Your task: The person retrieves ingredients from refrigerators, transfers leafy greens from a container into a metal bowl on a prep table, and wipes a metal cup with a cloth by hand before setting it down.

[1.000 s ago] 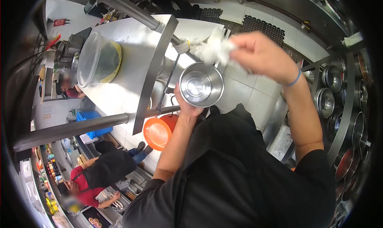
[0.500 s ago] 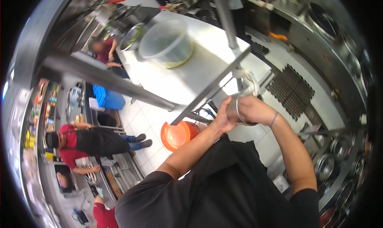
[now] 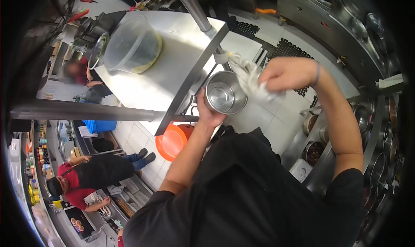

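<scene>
A steel pot (image 3: 224,93) with its open mouth towards me is held by my left hand (image 3: 209,111), whose fingers wrap its outer left side and base. Its inside looks bare and shiny. To the right, my right hand (image 3: 292,74) is closed on the loose end of a white cloth (image 3: 247,76). The cloth's other end is tied with something yellow to the table's metal post. The end near my right hand is blurred by motion.
A steel table (image 3: 177,39) bears a large clear plastic tub (image 3: 134,46). An orange bucket (image 3: 171,142) stands on the floor below. One co-worker (image 3: 101,173) is at a counter lower left, another (image 3: 81,71) beyond the table. Shelves with pans (image 3: 380,169) line the right.
Half a second ago my right hand was at the pot's mouth; now it is away to the right, gripping the cloth. The pot has turned its opening back towards me. The view has shifted.
</scene>
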{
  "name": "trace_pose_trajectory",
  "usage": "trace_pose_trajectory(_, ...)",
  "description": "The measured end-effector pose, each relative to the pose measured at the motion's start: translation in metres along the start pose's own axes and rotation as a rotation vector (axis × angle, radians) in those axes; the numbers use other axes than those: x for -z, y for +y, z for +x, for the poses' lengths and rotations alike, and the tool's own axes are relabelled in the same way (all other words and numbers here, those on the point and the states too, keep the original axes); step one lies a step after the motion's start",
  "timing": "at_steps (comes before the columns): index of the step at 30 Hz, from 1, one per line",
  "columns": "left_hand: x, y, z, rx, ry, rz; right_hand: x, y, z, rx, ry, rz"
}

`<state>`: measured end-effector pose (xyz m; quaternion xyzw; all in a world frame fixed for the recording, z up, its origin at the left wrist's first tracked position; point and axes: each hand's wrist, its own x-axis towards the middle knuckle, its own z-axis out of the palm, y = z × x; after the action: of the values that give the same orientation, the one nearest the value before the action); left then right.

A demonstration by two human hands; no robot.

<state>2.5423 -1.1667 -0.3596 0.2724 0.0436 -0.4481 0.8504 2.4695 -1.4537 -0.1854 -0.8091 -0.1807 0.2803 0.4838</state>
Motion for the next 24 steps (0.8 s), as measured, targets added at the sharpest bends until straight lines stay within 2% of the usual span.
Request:
trace_pose_trajectory(2,0.003,-0.011,-0.004,-0.012,-0.031,0.025,0.008,0.000,-0.023,0.007,0.157,0.023)
trace_pose_trajectory(3,0.006,-0.016,-0.004,0.032,-0.106,-0.075,0.011,-0.002,-0.032,0.011,0.243,0.032)
trace_pose_trajectory(6,0.014,-0.020,-0.002,0.095,-0.125,-0.068,0.001,-0.011,-0.050,0.038,0.543,-0.096)
trace_pose_trajectory(7,0.013,-0.019,-0.001,0.145,-0.129,-0.163,0.007,-0.009,-0.056,0.032,0.493,-0.185)
trace_pose_trajectory(8,0.025,-0.018,0.007,0.207,-0.139,-0.237,0.004,-0.003,-0.056,0.121,0.567,-0.180)
trace_pose_trajectory(11,0.002,-0.014,0.005,0.207,-0.128,-0.170,-0.003,0.012,-0.050,0.293,0.701,-0.130)
trace_pose_trajectory(14,-0.014,-0.016,-0.001,0.205,-0.182,-0.107,-0.025,0.010,-0.035,0.198,0.694,0.184)
trace_pose_trajectory(15,-0.010,-0.013,0.000,0.195,-0.231,-0.087,-0.034,0.012,-0.028,0.234,0.669,0.220)
trace_pose_trajectory(18,-0.031,-0.009,-0.006,0.152,-0.257,0.089,-0.064,0.007,0.009,0.582,0.666,-0.171)
trace_pose_trajectory(20,-0.020,-0.013,0.000,0.242,-0.273,-0.011,-0.083,-0.003,0.022,0.483,0.610,-0.359)
trace_pose_trajectory(24,-0.029,-0.010,-0.011,0.189,-0.132,0.203,-0.084,0.014,0.034,0.210,0.636,-0.523)
